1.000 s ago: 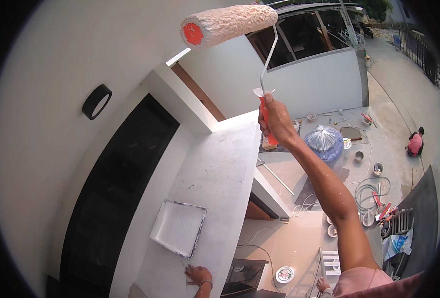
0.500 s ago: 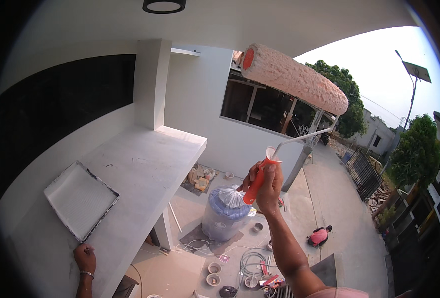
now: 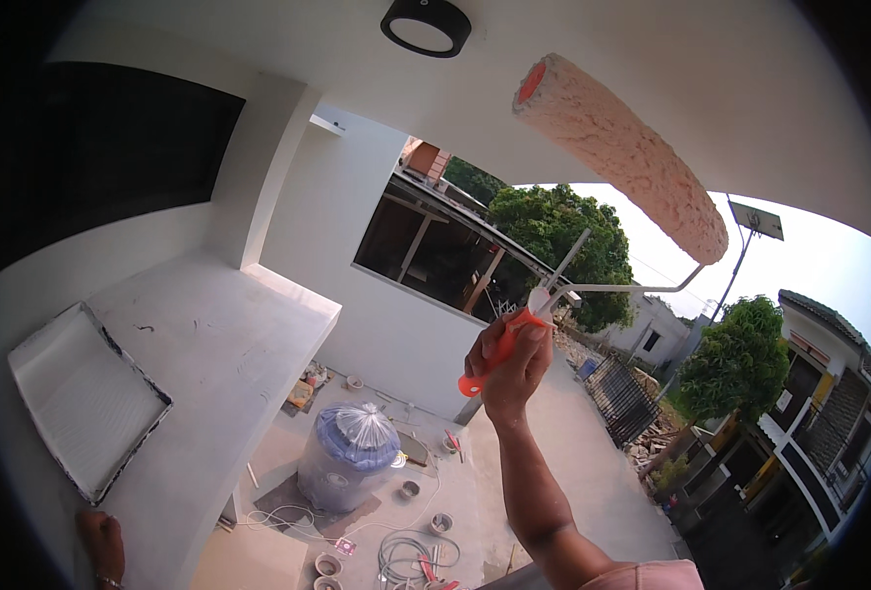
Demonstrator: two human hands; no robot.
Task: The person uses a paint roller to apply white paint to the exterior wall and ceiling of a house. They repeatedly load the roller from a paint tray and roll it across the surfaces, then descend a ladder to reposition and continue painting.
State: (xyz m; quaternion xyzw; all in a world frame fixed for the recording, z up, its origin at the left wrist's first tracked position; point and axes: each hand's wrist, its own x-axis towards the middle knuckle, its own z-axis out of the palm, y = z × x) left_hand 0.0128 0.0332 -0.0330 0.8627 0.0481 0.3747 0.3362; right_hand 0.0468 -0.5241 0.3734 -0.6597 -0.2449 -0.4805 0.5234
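My right hand point(image 3: 511, 362) is raised ahead of me, its fingers wrapped round the orange handle of a paint roller point(image 3: 632, 157). The roller's long fluffy pale-pink sleeve slants just below the white ceiling point(image 3: 524, 108), joined to the handle by a bent metal frame. Whether the sleeve touches the ceiling I cannot tell. At the lower left my left hand point(image 3: 101, 543) rests in a loose fist on the white ledge point(image 3: 221, 339), with nothing visible in it. Beside that fist lies a white paint tray point(image 3: 91, 398) with dark-smeared edges and a ribbed bottom.
A round black-rimmed lamp point(image 3: 426, 27) is fixed to the ceiling. Below the ledge stands a large plastic-covered tub point(image 3: 347, 457), near small bowls point(image 3: 328, 564), a coiled hose point(image 3: 411, 560) and cables on the floor. A white pillar point(image 3: 263, 177) rises from the ledge.
The view has swung right and up, bringing the lamp further in. My right hand still grips the paint roller, now held nearer the ceiling. My left hand stays by the tray.
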